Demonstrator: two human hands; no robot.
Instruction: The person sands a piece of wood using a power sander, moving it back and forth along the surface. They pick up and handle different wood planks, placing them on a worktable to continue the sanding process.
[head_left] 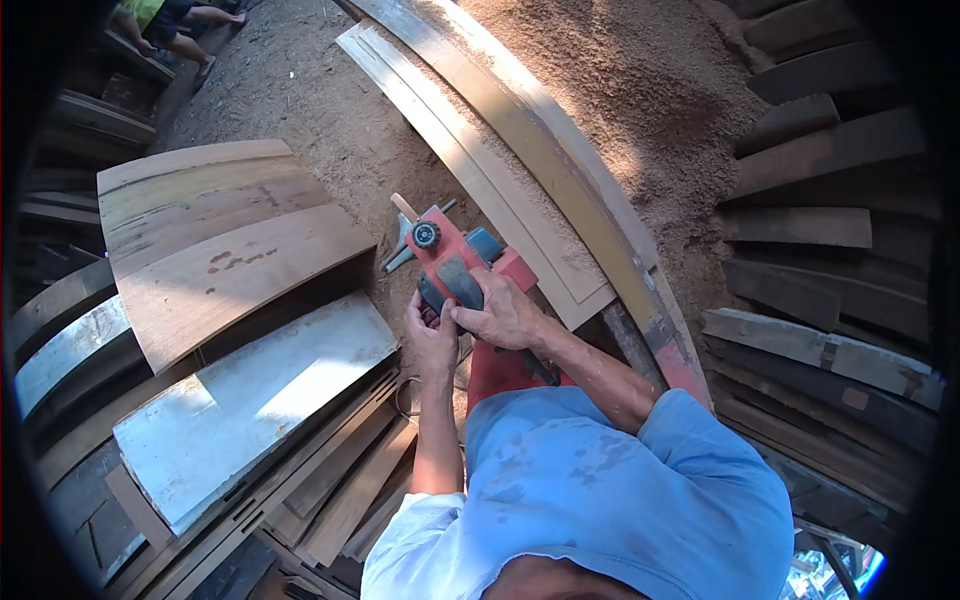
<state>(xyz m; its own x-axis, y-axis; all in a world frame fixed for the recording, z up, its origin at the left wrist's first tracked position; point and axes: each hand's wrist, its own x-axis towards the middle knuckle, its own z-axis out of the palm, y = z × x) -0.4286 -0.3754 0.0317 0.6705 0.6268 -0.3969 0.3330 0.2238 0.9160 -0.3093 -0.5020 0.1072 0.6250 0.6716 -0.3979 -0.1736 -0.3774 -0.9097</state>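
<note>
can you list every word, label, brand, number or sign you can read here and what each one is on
No text that can be read with certainty.
Round black dial on the red handheld electric planer: small pale markings, too small to read.
Upper wooden panel at the left: dark marks that look like stains, not letters.
Blue shirt: darker patches, no lettering visible.

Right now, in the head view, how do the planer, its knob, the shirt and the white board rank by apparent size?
1. Shirt, helped by nearness to the camera
2. White board
3. Planer, partly hidden
4. Knob
</note>
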